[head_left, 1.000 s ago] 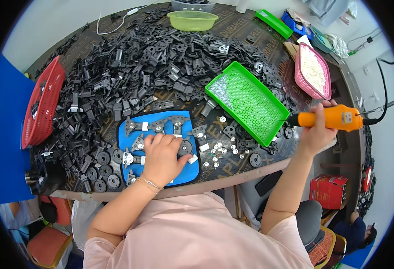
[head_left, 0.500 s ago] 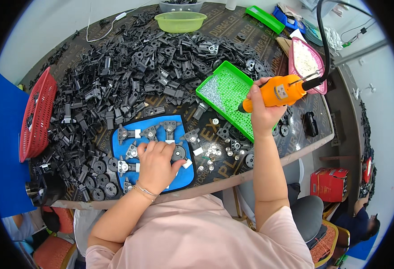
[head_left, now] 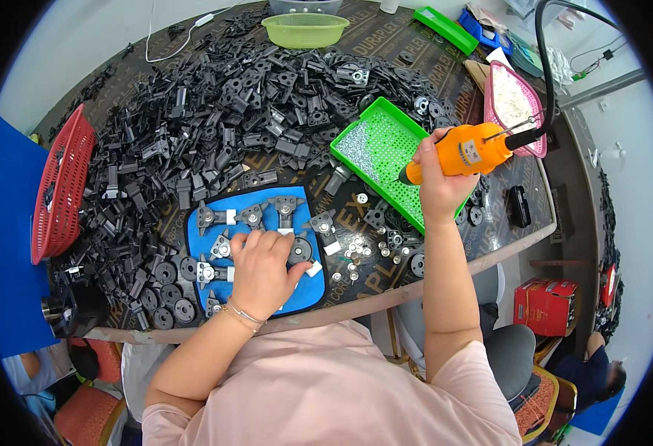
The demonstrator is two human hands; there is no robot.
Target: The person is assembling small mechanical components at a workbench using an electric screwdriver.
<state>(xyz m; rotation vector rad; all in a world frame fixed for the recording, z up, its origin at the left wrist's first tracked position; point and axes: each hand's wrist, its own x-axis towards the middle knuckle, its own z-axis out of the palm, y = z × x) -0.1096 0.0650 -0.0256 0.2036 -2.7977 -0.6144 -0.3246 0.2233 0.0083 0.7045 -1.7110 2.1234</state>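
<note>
My left hand (head_left: 261,269) rests palm down on a blue mat (head_left: 197,227), its fingers on the small grey metal and black plastic parts (head_left: 285,209) laid out there. My right hand (head_left: 436,189) grips an orange electric screwdriver (head_left: 462,153) with a black cable running up from its rear. The tool's tip points left and down over a green tray (head_left: 377,149) holding a heap of small silver screws. Loose washers and round pieces (head_left: 356,251) lie between the mat and the tray.
A big heap of black plastic parts (head_left: 192,126) covers the table's left and far side. A red basket (head_left: 60,186) stands at the left edge, a green bowl (head_left: 306,30) at the back, a pink tray (head_left: 512,104) at the right. A red box (head_left: 548,306) sits on the floor.
My right hand has swung the orange screwdriver in from the far right to above the green tray. My left hand has stayed on the blue mat.
</note>
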